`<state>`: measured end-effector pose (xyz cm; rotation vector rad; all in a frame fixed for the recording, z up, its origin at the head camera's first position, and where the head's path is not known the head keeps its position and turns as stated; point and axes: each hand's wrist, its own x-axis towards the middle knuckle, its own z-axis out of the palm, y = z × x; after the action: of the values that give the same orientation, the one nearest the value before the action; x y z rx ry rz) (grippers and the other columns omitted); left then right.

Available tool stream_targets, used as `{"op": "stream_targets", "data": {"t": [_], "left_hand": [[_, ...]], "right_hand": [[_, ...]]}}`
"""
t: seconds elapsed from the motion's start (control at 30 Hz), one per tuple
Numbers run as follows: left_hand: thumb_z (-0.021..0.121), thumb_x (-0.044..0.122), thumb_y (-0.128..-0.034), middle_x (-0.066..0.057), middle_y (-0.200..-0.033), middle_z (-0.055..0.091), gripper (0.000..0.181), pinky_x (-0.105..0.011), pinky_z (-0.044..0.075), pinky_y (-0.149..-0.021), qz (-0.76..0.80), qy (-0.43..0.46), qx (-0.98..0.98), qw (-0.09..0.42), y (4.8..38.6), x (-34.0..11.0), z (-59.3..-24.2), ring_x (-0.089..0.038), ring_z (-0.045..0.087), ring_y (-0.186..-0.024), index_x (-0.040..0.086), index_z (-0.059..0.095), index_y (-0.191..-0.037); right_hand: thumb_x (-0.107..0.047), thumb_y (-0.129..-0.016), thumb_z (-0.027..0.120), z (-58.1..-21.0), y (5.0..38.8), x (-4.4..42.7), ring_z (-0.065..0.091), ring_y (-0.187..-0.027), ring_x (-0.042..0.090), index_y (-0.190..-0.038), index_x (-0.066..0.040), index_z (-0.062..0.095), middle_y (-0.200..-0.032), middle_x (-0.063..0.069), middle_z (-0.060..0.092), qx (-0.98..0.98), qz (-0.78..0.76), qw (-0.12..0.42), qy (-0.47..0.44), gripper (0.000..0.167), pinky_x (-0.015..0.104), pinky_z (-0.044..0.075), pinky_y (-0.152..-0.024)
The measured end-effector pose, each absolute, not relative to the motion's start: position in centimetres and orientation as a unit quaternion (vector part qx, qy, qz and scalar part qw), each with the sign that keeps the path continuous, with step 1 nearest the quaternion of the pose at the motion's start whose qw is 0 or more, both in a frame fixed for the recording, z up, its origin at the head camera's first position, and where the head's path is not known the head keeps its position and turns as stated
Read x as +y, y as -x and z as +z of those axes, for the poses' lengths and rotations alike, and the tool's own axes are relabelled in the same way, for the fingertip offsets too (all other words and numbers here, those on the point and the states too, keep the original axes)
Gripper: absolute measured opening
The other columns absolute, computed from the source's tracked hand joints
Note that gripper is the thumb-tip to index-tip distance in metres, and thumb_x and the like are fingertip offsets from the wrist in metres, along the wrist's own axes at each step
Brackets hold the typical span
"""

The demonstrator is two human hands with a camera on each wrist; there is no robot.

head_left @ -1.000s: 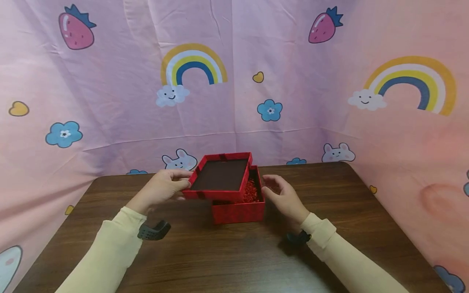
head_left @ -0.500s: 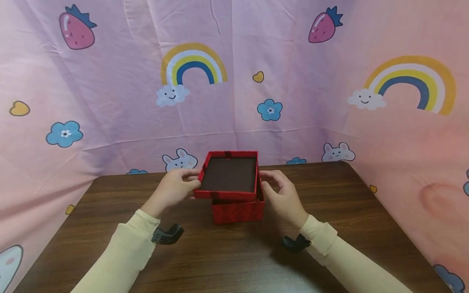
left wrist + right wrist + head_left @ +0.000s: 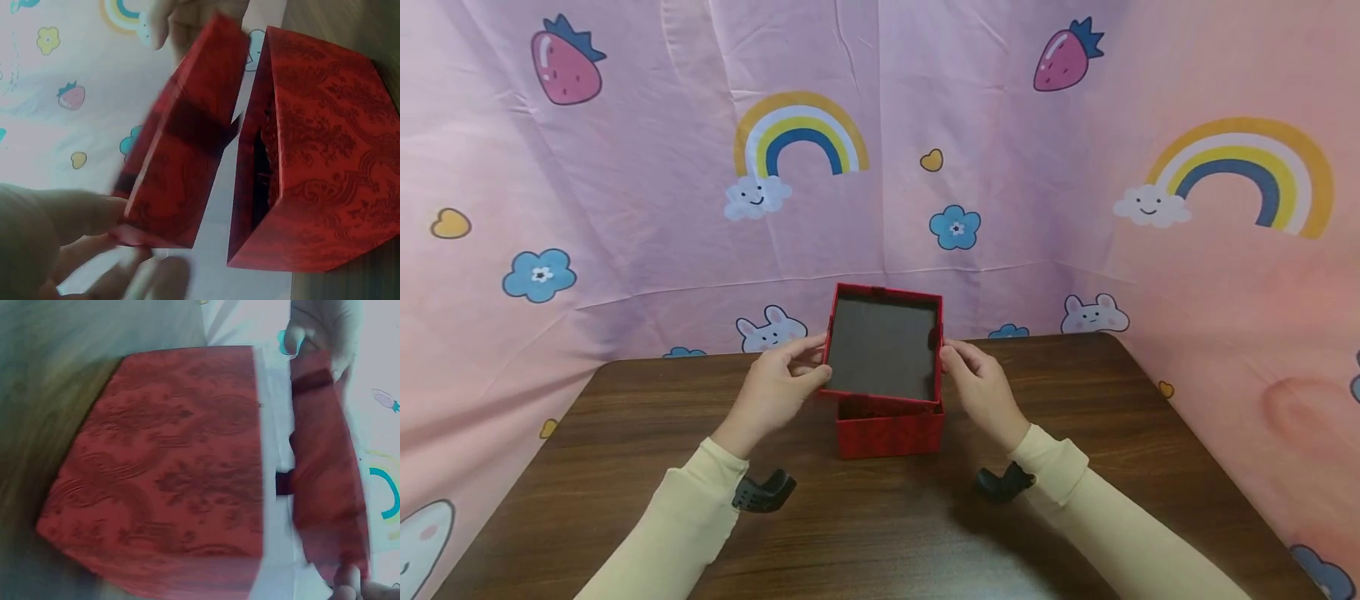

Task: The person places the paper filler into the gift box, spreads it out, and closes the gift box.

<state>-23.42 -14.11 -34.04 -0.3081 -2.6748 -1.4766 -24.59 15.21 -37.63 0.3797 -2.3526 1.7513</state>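
A red gift box lid [image 3: 883, 346] is tilted in the air, its dark inner side facing up toward me. My left hand [image 3: 772, 393] pinches its left edge, thumb on the rim. On the opposite edge my right hand [image 3: 987, 392] grips the lid between thumb and fingers. Just below stands the red patterned box base [image 3: 890, 437], upright on the table and open at the top. A gap separates the lid from the base [image 3: 340, 150] in the left wrist view. A dark ribbon [image 3: 190, 128] crosses the lid's side. The lid mostly hides the base's inside.
The brown wooden table [image 3: 880, 533] carries the box near its back edge. Behind and at both sides hangs a pink printed cloth [image 3: 887, 233]. A black wrist device [image 3: 765, 490] sits on the left wrist, another black device [image 3: 1004, 483] on the right.
The left hand has carried the lid to the right, over the base, and the lid has risen and tilted up. My right hand has taken hold of the lid's right edge.
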Motion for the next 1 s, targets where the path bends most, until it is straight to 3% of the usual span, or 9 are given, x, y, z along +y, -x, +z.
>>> {"op": "stream_targets", "data": {"t": [0.13,0.23,0.37,0.47,0.6,0.7,0.8,0.9,1.0], "left_hand": [[0.071,0.019,-0.0995,-0.01,-0.128,0.068,0.055,-0.037,0.059,-0.086,-0.473,0.11,-0.87,0.081,23.1,-13.7,-34.0,-0.023,0.069,-0.109,0.02,0.055,-0.152],[0.071,0.03,-0.1002,-0.01,-0.136,0.063,0.059,-0.046,0.057,-0.097,-0.488,0.135,-0.858,0.084,22.8,-13.6,-34.0,-0.025,0.067,-0.119,0.022,0.05,-0.154],[0.064,0.039,-0.1027,-0.015,-0.149,0.052,0.065,-0.054,0.047,-0.111,-0.525,0.18,-0.829,0.063,22.7,-13.5,-34.3,-0.033,0.055,-0.135,0.012,0.04,-0.156],[0.057,0.038,-0.1057,-0.018,-0.15,0.049,0.059,-0.049,0.042,-0.116,-0.552,0.199,-0.807,0.064,22.7,-13.3,-34.7,-0.034,0.049,-0.14,0.005,0.038,-0.15],[0.052,0.03,-0.108,-0.017,-0.147,0.048,0.051,-0.03,0.044,-0.112,-0.593,0.212,-0.772,0.086,22.7,-13.2,-34.9,-0.029,0.049,-0.138,0.001,0.036,-0.147],[0.055,0.022,-0.1056,-0.016,-0.153,0.042,0.057,-0.029,0.039,-0.117,-0.618,0.232,-0.745,0.093,22.5,-13.4,-34.9,-0.028,0.041,-0.145,0.001,0.031,-0.152],[0.062,0.019,-0.1009,-0.012,-0.161,0.036,0.069,-0.042,0.031,-0.124,-0.61,0.258,-0.745,0.083,22.7,-14.0,-35.2,-0.027,0.033,-0.152,0.006,0.028,-0.16],[0.07,0.022,-0.0975,-0.006,-0.164,0.036,0.078,-0.054,0.03,-0.123,-0.58,0.272,-0.765,0.061,22.9,-14.6,-36.0,-0.028,0.035,-0.151,0.015,0.028,-0.163],[0.077,0.022,-0.0942,0.0,-0.165,0.036,0.085,-0.055,0.031,-0.123,-0.557,0.279,-0.781,0.049,23.4,-14.9,-37.1,-0.025,0.036,-0.151,0.02,0.028,-0.164]], "right_hand": [[-0.028,-0.112,0.048,-37.2,24.8,15.5,0.06,-0.096,0.026,-0.152,-0.005,0.051,-0.129,0.02,0.064,-0.794,0.584,0.103,-0.132,0.046,0.03,0.053,-0.082],[-0.027,-0.112,0.045,-36.9,24.7,15.9,0.06,-0.103,0.026,-0.154,-0.007,0.049,-0.138,0.016,0.061,-0.802,0.561,0.133,-0.154,0.046,0.036,0.053,-0.09],[-0.025,-0.114,0.038,-36.6,24.7,16.3,0.056,-0.128,0.032,-0.155,-0.007,0.046,-0.15,0.015,0.055,-0.793,0.55,0.163,-0.207,0.046,0.052,0.046,-0.11],[-0.023,-0.114,0.034,-36.6,24.8,16.4,0.048,-0.139,0.032,-0.154,-0.003,0.046,-0.152,0.016,0.052,-0.768,0.567,0.163,-0.248,0.046,0.056,0.038,-0.117],[-0.021,-0.114,0.032,-36.9,24.8,16.5,0.045,-0.14,0.024,-0.146,0.003,0.047,-0.147,0.019,0.052,-0.741,0.584,0.145,-0.296,0.042,0.045,0.034,-0.121],[-0.025,-0.113,0.037,-37.4,24.8,16.7,0.049,-0.134,0.017,-0.144,0.003,0.043,-0.143,0.02,0.052,-0.726,0.598,0.107,-0.323,0.042,0.032,0.041,-0.113],[-0.027,-0.11,0.049,-38.0,24.9,17.0,0.053,-0.132,0.015,-0.151,-0.001,0.04,-0.148,0.018,0.05,-0.723,0.605,0.084,-0.323,0.049,0.023,0.048,-0.106],[-0.024,-0.105,0.061,-38.6,25.1,17.4,0.048,-0.141,0.021,-0.157,-0.007,0.036,-0.157,0.015,0.043,-0.73,0.6,0.082,-0.317,0.06,0.022,0.044,-0.111],[-0.019,-0.102,0.067,-39.2,25.4,18.0,0.039,-0.149,0.027,-0.162,-0.012,0.032,-0.163,0.011,0.038,-0.749,0.581,0.078,-0.309,0.07,0.026,0.038,-0.117]]}}
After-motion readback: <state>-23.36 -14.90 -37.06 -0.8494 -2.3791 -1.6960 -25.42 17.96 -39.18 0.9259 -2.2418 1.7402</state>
